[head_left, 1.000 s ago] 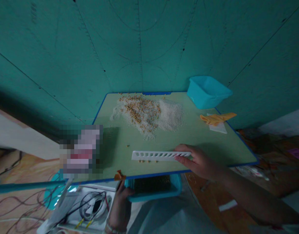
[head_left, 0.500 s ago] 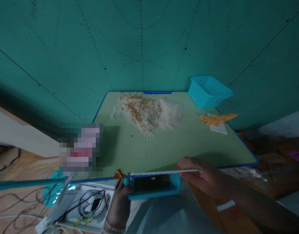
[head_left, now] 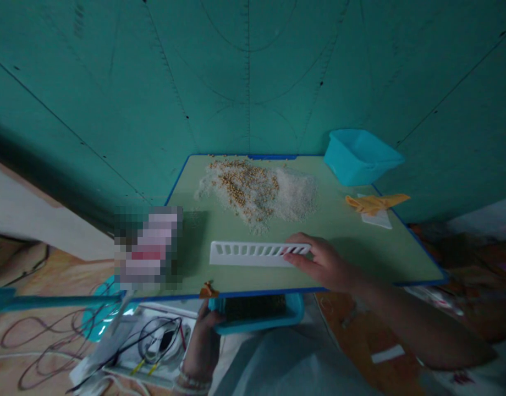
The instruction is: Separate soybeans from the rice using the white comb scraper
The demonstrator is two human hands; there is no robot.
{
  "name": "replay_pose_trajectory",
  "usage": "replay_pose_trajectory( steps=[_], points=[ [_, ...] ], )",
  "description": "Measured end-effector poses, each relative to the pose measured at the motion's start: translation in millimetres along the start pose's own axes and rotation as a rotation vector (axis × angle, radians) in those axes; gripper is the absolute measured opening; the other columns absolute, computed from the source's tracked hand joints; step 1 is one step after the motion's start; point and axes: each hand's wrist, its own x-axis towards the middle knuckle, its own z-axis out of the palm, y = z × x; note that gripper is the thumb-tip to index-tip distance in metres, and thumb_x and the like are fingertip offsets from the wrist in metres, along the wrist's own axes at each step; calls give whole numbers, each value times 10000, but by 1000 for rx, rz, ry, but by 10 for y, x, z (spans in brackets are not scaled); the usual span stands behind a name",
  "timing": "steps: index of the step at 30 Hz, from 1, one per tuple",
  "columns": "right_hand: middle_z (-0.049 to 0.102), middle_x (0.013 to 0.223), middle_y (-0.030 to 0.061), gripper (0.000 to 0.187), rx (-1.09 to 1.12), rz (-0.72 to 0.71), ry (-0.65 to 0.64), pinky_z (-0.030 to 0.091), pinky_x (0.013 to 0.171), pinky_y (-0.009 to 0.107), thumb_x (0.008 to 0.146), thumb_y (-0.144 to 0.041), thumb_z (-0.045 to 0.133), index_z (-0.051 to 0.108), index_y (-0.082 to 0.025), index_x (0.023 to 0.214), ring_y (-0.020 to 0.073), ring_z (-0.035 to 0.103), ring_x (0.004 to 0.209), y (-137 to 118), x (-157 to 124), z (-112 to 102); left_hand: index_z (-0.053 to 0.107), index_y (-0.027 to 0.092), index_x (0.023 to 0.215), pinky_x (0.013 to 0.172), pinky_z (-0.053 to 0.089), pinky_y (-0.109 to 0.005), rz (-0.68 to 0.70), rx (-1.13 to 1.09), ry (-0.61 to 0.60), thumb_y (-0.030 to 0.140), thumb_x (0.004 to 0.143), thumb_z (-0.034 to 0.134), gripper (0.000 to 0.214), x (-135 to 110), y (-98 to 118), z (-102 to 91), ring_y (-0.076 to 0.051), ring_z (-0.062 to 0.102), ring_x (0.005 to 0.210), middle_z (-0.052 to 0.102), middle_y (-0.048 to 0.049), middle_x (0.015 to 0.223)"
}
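Note:
In the head view my right hand (head_left: 319, 261) grips the right end of a long white slotted plastic strip (head_left: 248, 256), held over the near part of the green tabletop (head_left: 344, 236). Just below the front edge, my left hand (head_left: 205, 335) holds a blue plastic bin (head_left: 263, 327) by its left rim; its inside is dark. Farther back on the table lies a spread of white grains (head_left: 296, 192) mixed on the left with tan round beans (head_left: 240, 184).
A second blue bin (head_left: 360, 159) stands at the back right corner. Near it an orange cloth (head_left: 374, 204) lies on a white piece. A blurred-out box (head_left: 152, 247) is at the left edge. Below left, cables fill a white box (head_left: 154, 341).
My right hand has raised the white slotted strip from above the bin and carried it forward over the table. The left hand and its bin stay about where they were.

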Motion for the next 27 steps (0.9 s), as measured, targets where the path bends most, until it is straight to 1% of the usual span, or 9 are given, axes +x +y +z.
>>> replay_pose_trajectory(
  steps=[4,6,9,12,14,17,19,24,27],
  points=[
    [635,777,12,110,13,-92,-62,425,611,200,860,-254,520,575,-177,917,116,574,680,-56,213,167,723,235,824,762,493,-309,40,-10,-52,117,547,617,319,-73,53,-6,-272,654,913,754,7,708],
    [639,775,10,113,9,-134,-115,416,606,201,862,-249,522,577,-179,931,113,573,672,-82,239,218,721,227,819,705,502,-310,41,2,-29,132,547,615,307,-99,103,-42,-261,667,830,753,2,707],
    [640,781,14,105,3,-161,-157,409,611,200,865,-235,522,577,-175,931,109,572,673,-106,179,237,721,219,781,651,506,-315,57,38,25,139,503,628,304,-100,194,-172,-245,664,731,750,-4,699],
    [633,792,20,95,17,-138,-183,412,627,201,870,-226,513,574,-171,918,108,569,687,-110,59,208,714,223,748,693,503,-313,67,75,37,158,522,652,243,-84,276,-322,-247,659,803,753,0,727],
    [621,780,21,109,36,-112,-197,417,633,206,877,-242,503,571,-170,923,112,567,688,-106,-19,182,710,230,738,729,502,-327,62,85,33,161,521,659,233,-81,317,-367,-263,653,864,752,4,728],
    [617,786,22,122,60,-69,-177,427,663,216,881,-262,498,567,-172,925,119,572,715,-102,-106,145,705,226,689,753,504,-347,55,112,23,154,502,659,206,-83,337,-329,-276,653,873,753,0,734],
    [616,782,15,116,55,-24,-149,427,659,213,873,-272,510,568,-177,910,116,569,707,-100,-141,122,707,219,685,727,511,-338,59,102,16,156,502,651,202,-80,317,-265,-265,663,830,756,-3,736],
    [609,755,-3,113,71,106,-91,427,626,198,873,-280,502,574,-192,880,112,560,690,-47,-176,74,723,229,790,688,525,-316,22,-5,-14,137,492,635,323,-64,217,-128,-244,680,767,757,-1,705],
    [614,779,-3,133,108,161,-56,438,633,196,882,-307,490,569,-200,891,114,564,707,2,-194,57,719,233,724,672,536,-315,5,-35,-13,133,476,639,279,-59,177,-100,-243,686,725,744,3,648]
  ],
)
